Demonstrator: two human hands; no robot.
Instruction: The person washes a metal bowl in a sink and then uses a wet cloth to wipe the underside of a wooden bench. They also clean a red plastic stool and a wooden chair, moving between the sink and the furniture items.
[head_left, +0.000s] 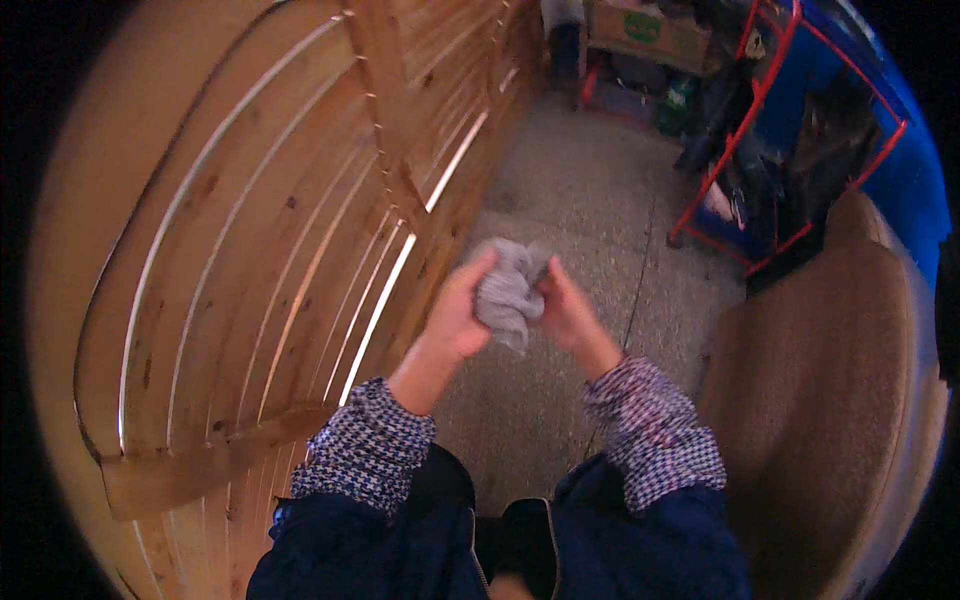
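Observation:
A crumpled grey cloth (508, 296) is held up between both hands, in front of my body and above the floor. My left hand (463, 304) grips its left side, thumb along the top. On the other side, my right hand (566, 304) pinches the cloth's right edge. Motion blur hides the exact finger positions and the cloth's folds. Patterned houndstooth cuffs (656, 427) cover both forearms, below dark blue sleeves.
A wooden plank wall (262, 262) with light through its gaps runs along the left. Grey speckled floor (592, 172) lies beneath. To the right stand a brown upholstered seat (810, 390) and a red metal frame (776, 90). A cardboard box (675, 41) sits on a shelf at the back.

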